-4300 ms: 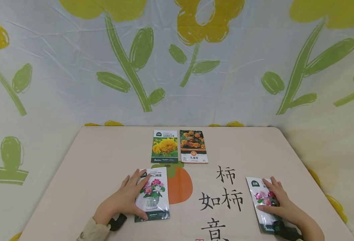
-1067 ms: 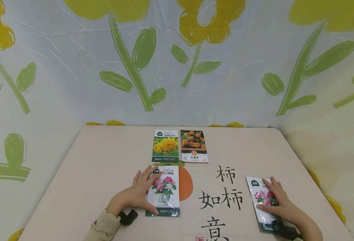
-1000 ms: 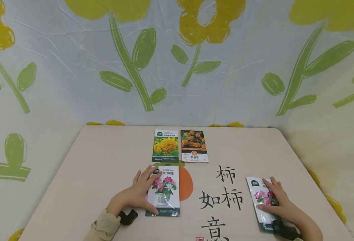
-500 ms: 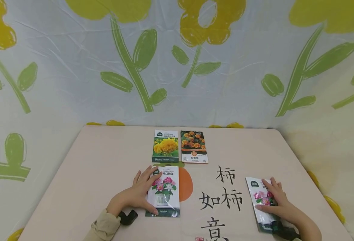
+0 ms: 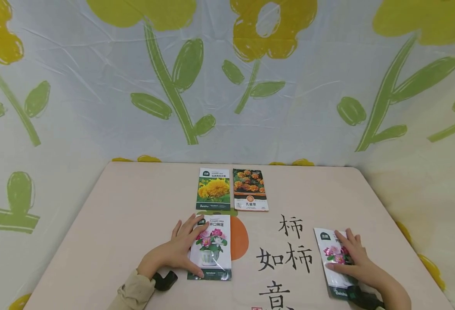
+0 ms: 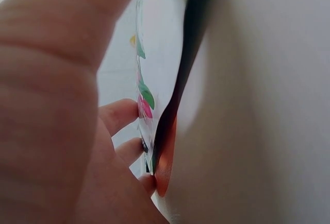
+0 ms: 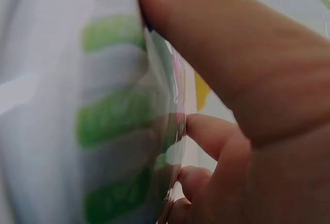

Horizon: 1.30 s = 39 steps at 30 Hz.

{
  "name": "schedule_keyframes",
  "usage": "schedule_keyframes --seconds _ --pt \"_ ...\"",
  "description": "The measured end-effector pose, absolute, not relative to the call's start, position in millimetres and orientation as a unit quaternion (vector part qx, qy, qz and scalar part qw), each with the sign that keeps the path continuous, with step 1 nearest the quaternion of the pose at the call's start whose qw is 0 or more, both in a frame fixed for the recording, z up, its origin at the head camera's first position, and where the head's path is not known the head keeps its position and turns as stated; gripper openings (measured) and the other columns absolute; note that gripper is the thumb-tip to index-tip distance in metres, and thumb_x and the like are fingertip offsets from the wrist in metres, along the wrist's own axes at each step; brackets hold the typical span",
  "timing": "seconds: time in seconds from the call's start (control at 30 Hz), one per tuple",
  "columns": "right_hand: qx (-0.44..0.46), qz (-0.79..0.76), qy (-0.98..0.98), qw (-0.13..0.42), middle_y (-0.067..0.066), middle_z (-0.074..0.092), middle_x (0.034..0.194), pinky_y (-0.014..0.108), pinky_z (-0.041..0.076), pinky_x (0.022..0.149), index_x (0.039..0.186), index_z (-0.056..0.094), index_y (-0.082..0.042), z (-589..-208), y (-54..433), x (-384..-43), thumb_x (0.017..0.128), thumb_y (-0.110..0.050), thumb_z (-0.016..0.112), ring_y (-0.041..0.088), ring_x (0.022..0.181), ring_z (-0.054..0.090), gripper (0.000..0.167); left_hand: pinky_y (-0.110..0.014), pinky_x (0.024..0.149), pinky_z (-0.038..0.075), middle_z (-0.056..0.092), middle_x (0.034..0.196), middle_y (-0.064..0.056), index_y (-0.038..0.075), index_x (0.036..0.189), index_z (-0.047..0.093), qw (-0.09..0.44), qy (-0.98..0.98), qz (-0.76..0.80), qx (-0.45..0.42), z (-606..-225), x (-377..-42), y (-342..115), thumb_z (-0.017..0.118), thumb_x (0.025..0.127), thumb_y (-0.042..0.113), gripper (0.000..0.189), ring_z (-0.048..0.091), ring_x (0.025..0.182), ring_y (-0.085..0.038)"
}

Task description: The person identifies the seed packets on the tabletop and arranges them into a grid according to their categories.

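Note:
My left hand (image 5: 173, 249) rests over the left side of a white flower seed packet (image 5: 212, 245) with a pot of pink blooms, its fingers spread. One thumb lies by the packet's bottom edge, the fingertips near its top. At the right, my right hand (image 5: 357, 260) lies on a matching seed packet (image 5: 333, 271), slightly tilted, covering its right side. Whether more packets lie beneath is hidden. In the left wrist view the packet (image 6: 160, 74) appears nearly edge-on beside the fingers. The right wrist view shows the glossy packet (image 7: 113, 110) up close under the thumb.
Behind the hands lie a yellow-flower seed packet (image 5: 213, 189) and an orange marigold packet (image 5: 250, 190), side by side. The pale table cover (image 5: 134, 202) bears a printed orange fruit (image 5: 239, 237) and black characters (image 5: 273, 297). A flower-print curtain (image 5: 289, 129) hangs behind.
Since the earliest frame, my left hand and its packet have slid a little to the right, covering more of the printed fruit. Both hands are nearly still over the last second.

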State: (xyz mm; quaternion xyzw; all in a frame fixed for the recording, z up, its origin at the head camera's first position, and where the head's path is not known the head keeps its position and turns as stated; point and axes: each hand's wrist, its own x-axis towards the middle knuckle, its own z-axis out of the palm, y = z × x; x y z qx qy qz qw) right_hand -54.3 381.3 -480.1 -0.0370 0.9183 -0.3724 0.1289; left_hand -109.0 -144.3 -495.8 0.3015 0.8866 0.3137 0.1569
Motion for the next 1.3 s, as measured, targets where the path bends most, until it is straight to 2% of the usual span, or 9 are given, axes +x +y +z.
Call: schedule_keyframes --seconds 0.37,0.6,1.0,1.3 --pt "-0.047 -0.381 0.915 0.127 0.041 -0.016 0.153 0.075 -0.024 0.096 0.153 0.017 0.007 -479 376 -55 0.082 -0.029 0.075 0.058 0.135 -0.030 0.099 -0.063 0.114 -0.011 0.003 0.165 -0.006 0.018 0.158 0.025 0.156 0.890 0.307 0.300 -500 -110 -144 0.087 0.060 0.064 0.124 -0.009 0.151 -0.033" --pt "-0.044 -0.370 0.919 0.131 0.040 -0.015 0.154 0.080 -0.018 0.094 0.154 0.017 0.006 -477 369 -59 0.082 -0.030 0.076 0.056 0.137 -0.029 0.100 -0.063 0.115 -0.011 0.002 0.166 -0.004 0.020 0.158 0.025 0.162 0.894 0.303 0.288 -501 -110 -143 0.086 0.060 0.064 0.123 -0.013 0.150 -0.033" --pt "-0.063 -0.367 0.920 0.123 0.041 -0.012 0.154 0.078 -0.016 0.099 0.153 0.019 0.007 -476 359 -64 0.080 -0.029 0.077 0.058 0.138 -0.024 0.100 -0.063 0.114 -0.011 0.001 0.166 -0.006 0.021 0.158 0.023 0.163 0.893 0.313 0.281 -502 -110 -144 0.088 0.061 0.060 0.124 -0.011 0.151 -0.031" --pt "-0.063 -0.363 0.920 0.131 0.040 -0.012 0.155 0.079 -0.014 0.098 0.153 0.019 0.007 -475 354 -66 0.080 -0.031 0.077 0.057 0.139 -0.023 0.101 -0.064 0.113 -0.012 -0.001 0.166 -0.005 0.020 0.160 0.020 0.167 0.891 0.313 0.283 -504 -110 -145 0.087 0.061 0.060 0.126 -0.012 0.151 -0.031"
